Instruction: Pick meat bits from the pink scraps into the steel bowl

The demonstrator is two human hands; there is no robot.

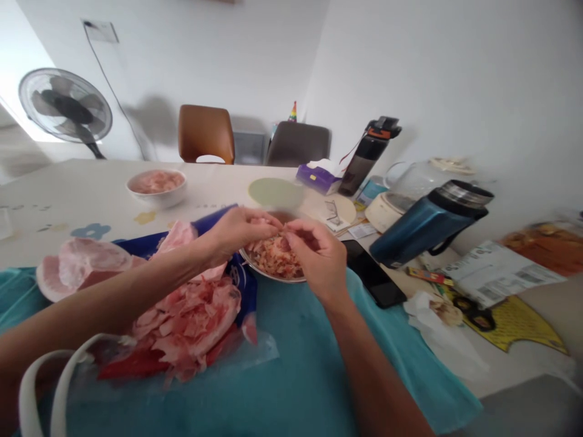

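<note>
My left hand [239, 230] and my right hand [319, 252] meet over a metal bowl [255, 266] filled with pink-orange fruit pulp [276, 258]. Both hands have their fingers curled and pinched together on a piece of pink fruit [283, 232] held between them above the bowl. Left of the bowl lies a heap of pink peel and membrane scraps [191, 321] on a blue plastic bag [214, 221]. A large half rind [77, 264] rests at the far left.
A white bowl of pink fruit [157, 187] stands further back on the table. A black phone [373, 276], a tilted blue thermos [423, 227], a dark bottle [368, 155], tissue box [319, 176], papers and crumpled tissue crowd the right. Teal cloth [296, 376] covers the near edge. Chairs and a fan stand behind.
</note>
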